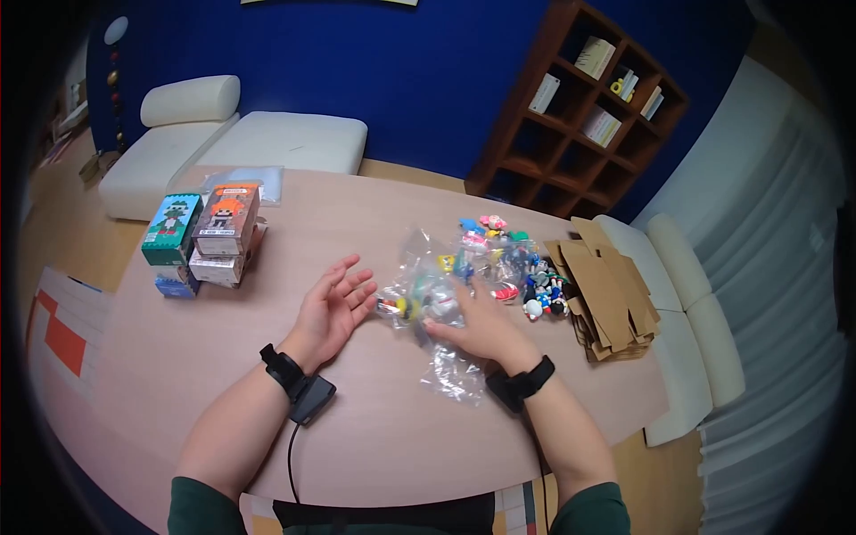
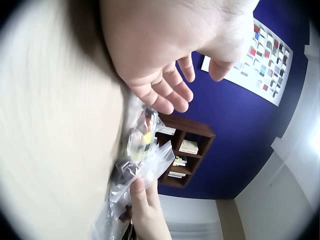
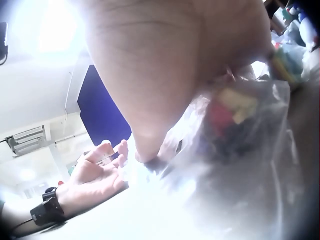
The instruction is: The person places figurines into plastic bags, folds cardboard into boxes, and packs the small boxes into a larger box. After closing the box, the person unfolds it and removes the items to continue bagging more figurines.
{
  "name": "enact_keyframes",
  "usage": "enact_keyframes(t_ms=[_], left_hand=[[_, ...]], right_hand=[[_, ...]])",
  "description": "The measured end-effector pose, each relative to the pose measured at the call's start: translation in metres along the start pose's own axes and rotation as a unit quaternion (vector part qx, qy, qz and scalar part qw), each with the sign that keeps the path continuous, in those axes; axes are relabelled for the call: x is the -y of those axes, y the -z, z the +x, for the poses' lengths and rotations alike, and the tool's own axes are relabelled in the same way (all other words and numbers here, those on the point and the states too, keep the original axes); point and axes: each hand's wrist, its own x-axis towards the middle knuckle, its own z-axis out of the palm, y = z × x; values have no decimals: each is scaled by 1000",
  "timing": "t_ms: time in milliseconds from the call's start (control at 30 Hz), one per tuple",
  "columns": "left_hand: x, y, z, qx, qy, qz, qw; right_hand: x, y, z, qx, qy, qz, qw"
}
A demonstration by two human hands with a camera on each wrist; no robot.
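My left hand (image 1: 332, 312) rests side-down on the table, palm turned inward and fingers loosely bent, holding nothing. Just right of its fingertips lie clear plastic bags (image 1: 453, 373) with small colourful figures inside. My right hand (image 1: 486, 328) grips one bag between thumb and fingers, as the left wrist view shows of that hand (image 2: 149, 217) and the crinkled bag (image 2: 162, 155). Red and yellow pieces blur through the plastic bag (image 3: 240, 165) in the right wrist view. Beyond the right hand, loose and bagged figures (image 1: 544, 290) form a pile; parts of it are hidden.
Several small printed boxes (image 1: 227, 218) are stacked at the table's left, with a flat clear packet (image 1: 267, 185) behind them. Flattened brown cardboard pieces (image 1: 611, 299) lie at the right edge of the table (image 1: 374, 446). White seats and a wooden shelf (image 1: 526, 134) stand beyond.
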Motion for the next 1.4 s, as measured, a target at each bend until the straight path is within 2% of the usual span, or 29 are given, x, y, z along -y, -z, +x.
enact_keyframes(t_ms=[33,67,100,133,167,200,233,267,333,367,433,467,500,533,567,600,667,700,767,800,900,933,1000,1033,1067,1100,1267,1333,1400], left_hand=[[1,2,2,3,1,-1,1000],[3,4,4,-28,-40,12,999],[6,6,5,-61,-80,26,995],[7,6,4,-60,-81,27,995],[9,7,3,-73,-128,110,983],[9,6,3,-85,-175,191,962],[10,4,2,-84,-178,192,961],[10,0,0,-69,-251,318,912],[3,-17,-10,-13,-355,547,758],[4,-25,-13,-11,-355,551,756],[10,-37,-16,78,-373,699,605],[14,-33,-16,94,-310,735,595],[20,-33,-22,98,-308,741,588],[28,-35,-27,98,-259,775,568],[33,-38,-31,95,-208,805,547],[34,-40,-33,117,-173,839,502],[34,-53,-40,123,-149,858,477],[34,-58,-41,129,-130,871,457],[35,-56,-37,133,-131,873,450],[33,-55,-34,127,-127,872,455],[26,-46,-28,101,-139,877,449],[21,-36,-21,107,-168,857,475],[8,-35,-12,105,-226,820,515],[1,-32,-8,104,-228,822,511],[-5,-26,-2,94,-193,790,574],[-10,-24,1,83,-157,752,634],[-24,-7,14,120,-181,728,651],[-28,-5,15,119,-157,688,698],[-27,1,18,107,-161,673,714]], right_hand=[[4,-5,4,-1,7,29,1000],[7,-12,11,-17,37,28,999],[14,-18,14,-18,36,28,999],[25,-20,18,-14,8,9,1000],[35,-24,22,-10,-20,-10,1000],[38,-33,29,-28,-9,-7,1000],[48,-35,33,-31,-7,-7,999],[59,-34,36,-26,-30,0,999],[71,-37,44,-20,-64,22,998],[70,-38,46,-23,-64,27,997],[66,-41,55,27,-56,36,997],[56,-36,58,55,-48,71,995],[41,-30,57,-4,1,111,994],[24,-22,55,-65,52,149,985],[20,-2,48,-118,33,60,991],[16,19,38,-167,12,-29,985],[-14,43,25,-161,-47,-138,976],[-28,40,26,-164,-48,-135,976],[-52,27,29,-122,-130,-178,968],[-55,23,25,-95,-141,-163,972],[-64,5,21,-115,-109,-150,976],[-64,1,19,-110,-108,-145,977],[-57,5,15,-92,-38,-101,990],[-55,8,17,-89,-1,-80,993],[-55,4,18,-129,57,-71,987],[-52,6,20,-133,59,-69,987],[-39,13,22,-66,34,-36,997],[-39,8,33,-33,25,-28,999],[-37,1,40,-50,20,30,998]])
